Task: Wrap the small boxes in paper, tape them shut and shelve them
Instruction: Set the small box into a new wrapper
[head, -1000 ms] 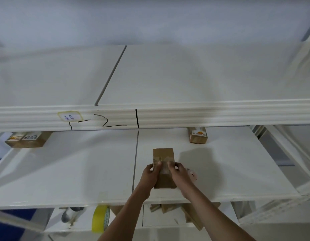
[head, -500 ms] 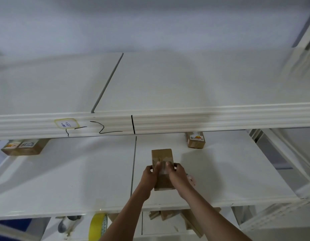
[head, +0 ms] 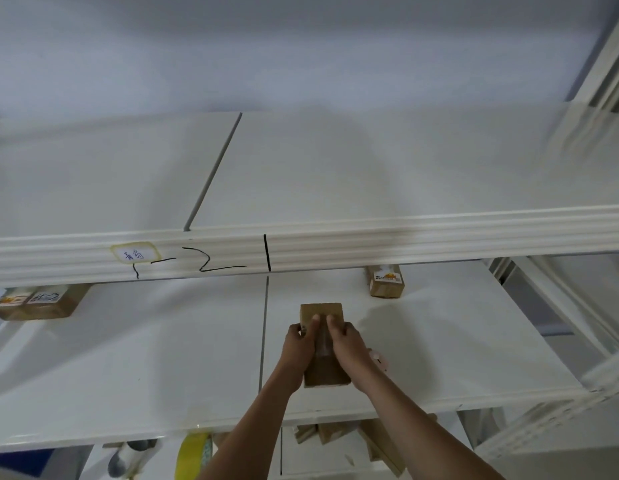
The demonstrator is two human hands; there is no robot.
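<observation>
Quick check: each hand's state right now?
Left hand: grips the wrapped box.
Right hand: grips the same box, from its other side.

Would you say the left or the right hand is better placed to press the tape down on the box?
Right, probably: the right hand already lies over the tape strip on the wrapped box, while the left hand grips its side.

A yellow tape roll (head: 193, 457) stands on edge at the bottom of the frame, below the shelf. Beside it, lower left, lies a grey-and-white object (head: 128, 459), too blurred to identify.
</observation>
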